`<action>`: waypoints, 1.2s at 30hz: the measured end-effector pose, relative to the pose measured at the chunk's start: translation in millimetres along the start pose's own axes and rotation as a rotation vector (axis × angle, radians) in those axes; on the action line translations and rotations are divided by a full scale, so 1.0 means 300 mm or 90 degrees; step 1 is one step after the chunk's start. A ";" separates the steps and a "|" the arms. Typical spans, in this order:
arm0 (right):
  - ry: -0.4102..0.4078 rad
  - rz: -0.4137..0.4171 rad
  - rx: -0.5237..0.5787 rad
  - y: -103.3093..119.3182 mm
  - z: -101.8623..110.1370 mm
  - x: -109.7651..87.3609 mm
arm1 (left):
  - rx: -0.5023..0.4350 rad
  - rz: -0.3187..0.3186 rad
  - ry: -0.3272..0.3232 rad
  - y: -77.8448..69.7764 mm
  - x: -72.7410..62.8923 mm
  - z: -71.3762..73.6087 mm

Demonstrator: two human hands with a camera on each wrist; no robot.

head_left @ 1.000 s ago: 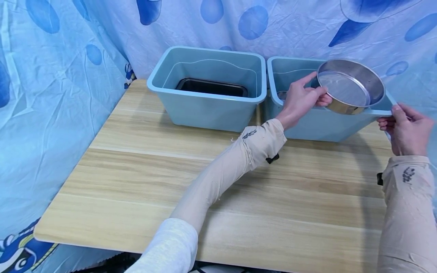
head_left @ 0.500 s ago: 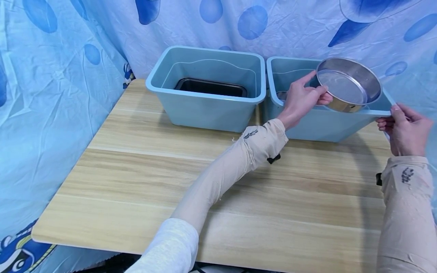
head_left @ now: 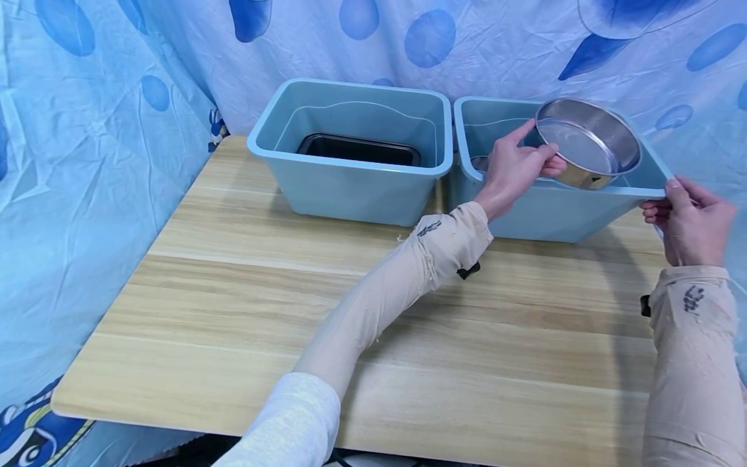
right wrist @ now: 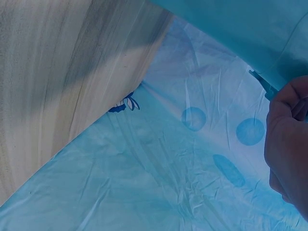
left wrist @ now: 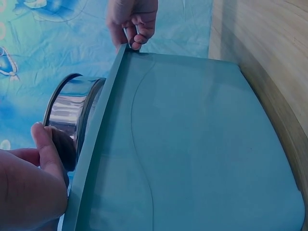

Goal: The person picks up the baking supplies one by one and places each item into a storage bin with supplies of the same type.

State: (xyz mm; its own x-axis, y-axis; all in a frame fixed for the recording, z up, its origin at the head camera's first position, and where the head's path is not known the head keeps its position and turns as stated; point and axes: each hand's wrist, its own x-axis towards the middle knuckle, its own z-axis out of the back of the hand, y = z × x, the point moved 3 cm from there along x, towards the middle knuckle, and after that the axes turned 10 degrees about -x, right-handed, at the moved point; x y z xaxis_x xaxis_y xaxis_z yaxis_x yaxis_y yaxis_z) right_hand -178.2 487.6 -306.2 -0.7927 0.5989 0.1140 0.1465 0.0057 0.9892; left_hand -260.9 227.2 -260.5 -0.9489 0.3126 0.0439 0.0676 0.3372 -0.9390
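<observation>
My left hand (head_left: 516,165) pinches the near left wall of a round stainless-steel sieve (head_left: 624,139) with a fine flat bottom. The sieve is tilted toward me and held over the front rim of the right blue plastic bin (head_left: 537,214). In the left wrist view the sieve (left wrist: 67,108) shows as a shiny band beyond the bin's rim, with my left hand (left wrist: 33,178) at its side. My right hand (head_left: 697,217) grips the right front corner of that bin's rim, thumb on top and fingers curled beneath. The right wrist view shows this hand (right wrist: 291,139) at the edge.
A second blue bin (head_left: 356,198) stands to the left, with a black rectangular pan (head_left: 364,150) inside it. A small part of another metal item (head_left: 480,163) shows inside the right bin. Both bins stand at the back of a wooden table (head_left: 292,311), before a blue patterned curtain (head_left: 327,45).
The sieve has shifted slightly left and up in the head view, still in my left hand. My right hand keeps its hold on the bin's corner.
</observation>
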 end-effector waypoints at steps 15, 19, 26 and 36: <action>0.012 0.005 -0.010 -0.002 0.010 -0.007 | 0.038 -0.018 -0.031 0.000 0.004 -0.010; 0.017 0.009 -0.005 -0.004 0.011 -0.005 | 0.032 -0.014 -0.040 -0.002 0.012 -0.017; 0.011 -0.002 -0.012 -0.001 0.007 -0.009 | 0.016 0.058 -0.013 -0.003 0.027 -0.018; 0.010 0.003 0.000 0.003 0.005 -0.012 | -0.082 0.110 0.097 -0.017 0.002 0.039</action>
State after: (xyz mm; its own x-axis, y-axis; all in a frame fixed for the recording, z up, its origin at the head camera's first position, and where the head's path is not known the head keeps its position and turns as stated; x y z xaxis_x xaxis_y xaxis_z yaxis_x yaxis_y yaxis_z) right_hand -174.4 486.8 -305.9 -0.8012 0.5862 0.1199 0.1500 0.0028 0.9887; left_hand -265.5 215.4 -259.8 -0.8632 0.5020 -0.0535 0.2725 0.3743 -0.8864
